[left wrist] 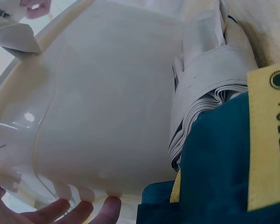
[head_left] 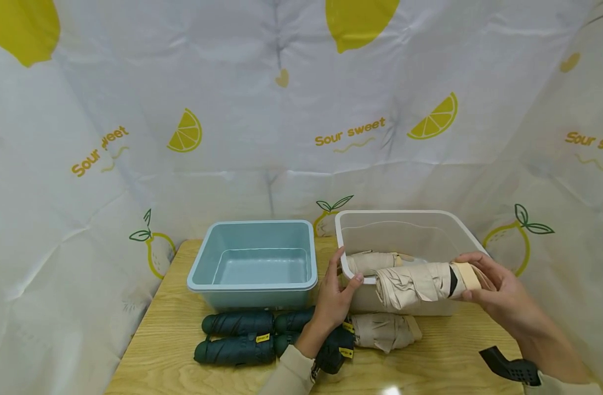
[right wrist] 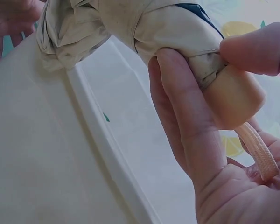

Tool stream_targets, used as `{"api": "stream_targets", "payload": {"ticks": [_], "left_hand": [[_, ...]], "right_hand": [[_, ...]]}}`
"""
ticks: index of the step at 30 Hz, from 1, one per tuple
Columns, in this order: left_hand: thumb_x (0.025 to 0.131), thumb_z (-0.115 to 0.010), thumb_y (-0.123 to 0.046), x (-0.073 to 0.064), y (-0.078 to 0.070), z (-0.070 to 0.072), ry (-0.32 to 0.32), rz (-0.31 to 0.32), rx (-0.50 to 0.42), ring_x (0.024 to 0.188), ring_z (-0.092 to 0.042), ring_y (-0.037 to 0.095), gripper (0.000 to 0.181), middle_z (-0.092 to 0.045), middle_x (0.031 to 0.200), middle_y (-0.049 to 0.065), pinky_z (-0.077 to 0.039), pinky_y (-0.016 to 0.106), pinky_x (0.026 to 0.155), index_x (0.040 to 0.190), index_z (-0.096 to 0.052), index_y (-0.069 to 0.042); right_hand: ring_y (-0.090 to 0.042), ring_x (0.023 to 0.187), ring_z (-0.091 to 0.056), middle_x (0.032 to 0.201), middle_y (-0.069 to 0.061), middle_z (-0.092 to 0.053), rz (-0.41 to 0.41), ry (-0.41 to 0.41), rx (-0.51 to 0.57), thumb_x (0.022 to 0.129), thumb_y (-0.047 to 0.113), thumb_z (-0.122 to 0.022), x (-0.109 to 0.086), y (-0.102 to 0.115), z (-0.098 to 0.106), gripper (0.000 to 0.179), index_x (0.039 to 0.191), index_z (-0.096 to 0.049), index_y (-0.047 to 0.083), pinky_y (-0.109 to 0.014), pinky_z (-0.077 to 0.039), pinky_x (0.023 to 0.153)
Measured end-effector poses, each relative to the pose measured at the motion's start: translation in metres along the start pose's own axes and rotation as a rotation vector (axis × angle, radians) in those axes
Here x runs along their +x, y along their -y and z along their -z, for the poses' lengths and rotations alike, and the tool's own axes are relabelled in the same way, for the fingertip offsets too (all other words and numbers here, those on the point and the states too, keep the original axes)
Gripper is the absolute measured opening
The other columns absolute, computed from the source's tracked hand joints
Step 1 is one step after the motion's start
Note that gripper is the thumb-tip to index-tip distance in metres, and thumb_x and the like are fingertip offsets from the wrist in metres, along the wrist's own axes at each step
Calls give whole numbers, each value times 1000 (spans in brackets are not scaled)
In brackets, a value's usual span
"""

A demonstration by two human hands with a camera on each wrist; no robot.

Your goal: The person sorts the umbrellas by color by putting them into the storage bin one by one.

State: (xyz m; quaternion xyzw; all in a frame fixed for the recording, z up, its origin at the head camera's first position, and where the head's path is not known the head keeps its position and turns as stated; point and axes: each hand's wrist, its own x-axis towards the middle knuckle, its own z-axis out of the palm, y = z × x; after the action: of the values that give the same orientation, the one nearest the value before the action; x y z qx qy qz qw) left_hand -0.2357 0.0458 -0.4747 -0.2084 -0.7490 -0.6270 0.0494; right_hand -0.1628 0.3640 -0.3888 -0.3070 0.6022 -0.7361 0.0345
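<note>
My right hand (head_left: 499, 285) grips the handle end of a folded beige umbrella (head_left: 415, 284), fingers on one side and thumb on the other. The umbrella lies nearly level above the front rim of the white bin (head_left: 405, 213), its far end pointing left; a wrist loop (right wrist: 259, 151) hangs by my palm. Inside that bin lies another beige umbrella (head_left: 373, 262), partly hidden. My left hand (head_left: 333, 296) holds the bin's front left corner, thumb at the front and fingertips (left wrist: 109, 207) against the wall. A third beige umbrella (head_left: 382, 332) rests on the table before the bin.
Several dark green folded umbrellas (head_left: 234, 350) with yellow tags lie in two rows at the front, partly behind my left forearm. A light blue bin (head_left: 252, 288) stands left of the white one on the wooden table (head_left: 153, 351). A lemon-print curtain (head_left: 252, 181) surrounds the table.
</note>
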Motion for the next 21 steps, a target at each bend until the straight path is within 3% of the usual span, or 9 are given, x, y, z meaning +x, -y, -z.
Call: {"api": "stream_targets", "payload": {"ticks": [11, 17, 21], "left_hand": [[102, -58, -44, 0, 1, 0, -2, -4, 2, 137, -49, 33, 68, -38, 162, 6, -53, 42, 90, 160, -22, -41], [101, -58, -47, 0, 2, 1, -4, -6, 5, 138, -50, 32, 69, -38, 162, 5, -51, 49, 95, 160, -22, -43], [101, -57, -49, 1, 1, 1, -1, 4, -2, 137, -50, 31, 69, -39, 161, 4, -52, 46, 94, 160, -22, -44]], "right_hand": [[-12, 119, -60, 138, -5, -57, 8, 32, 76, 89, -30, -29, 12, 15, -3, 64, 143, -43, 2, -29, -56, 92], [-11, 118, -59, 135, -2, -57, 1, 4, 29, 92, -28, -31, 18, 24, -3, 64, 146, -44, 5, -27, -55, 92], [-11, 119, -59, 135, -3, -57, 1, -10, 23, 91, -29, -31, 26, 29, -2, 64, 144, -45, 4, -29, -56, 93]]}}
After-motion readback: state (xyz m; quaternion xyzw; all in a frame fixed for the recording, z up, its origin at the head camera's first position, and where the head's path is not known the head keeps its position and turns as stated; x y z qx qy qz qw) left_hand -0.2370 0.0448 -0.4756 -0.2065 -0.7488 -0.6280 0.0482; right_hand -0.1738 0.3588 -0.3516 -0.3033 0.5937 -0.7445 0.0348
